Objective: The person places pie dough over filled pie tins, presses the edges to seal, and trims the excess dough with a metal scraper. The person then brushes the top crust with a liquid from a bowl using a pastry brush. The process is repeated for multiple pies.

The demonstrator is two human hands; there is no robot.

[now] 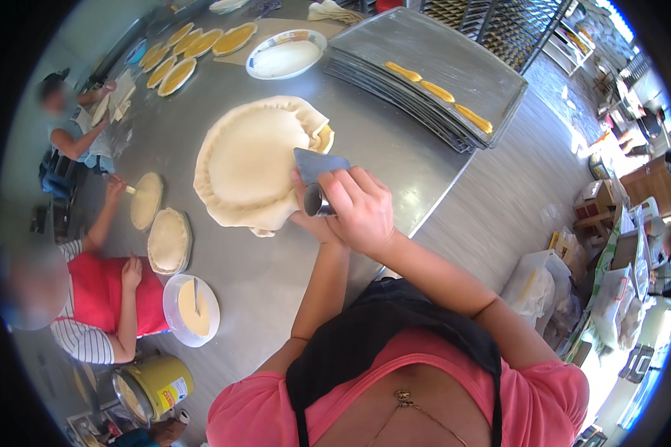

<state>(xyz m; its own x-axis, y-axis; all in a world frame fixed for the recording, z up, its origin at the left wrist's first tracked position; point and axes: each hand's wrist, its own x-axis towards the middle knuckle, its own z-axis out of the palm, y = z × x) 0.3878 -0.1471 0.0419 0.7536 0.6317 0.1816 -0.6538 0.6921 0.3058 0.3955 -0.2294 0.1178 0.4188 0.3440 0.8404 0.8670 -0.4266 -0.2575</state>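
A large unbaked pie with a pale dough lid is in front of me over the steel table. Its dough edge hangs loose, folded back at the upper right, where a bit of yellow shows. My left hand is at the pie's lower right edge and grips it there; most of its fingers are hidden behind the dough and my other hand. My right hand is closed round the tubular metal handle of a dough scraper. The scraper's flat grey blade is against the pie's right rim.
A stack of baking trays bears several yellow dough strips. A patterned dish of white powder and several orange-filled tarts stand farther back. At left, a co-worker brushes a pie beside another pie and a bowl of pale liquid.
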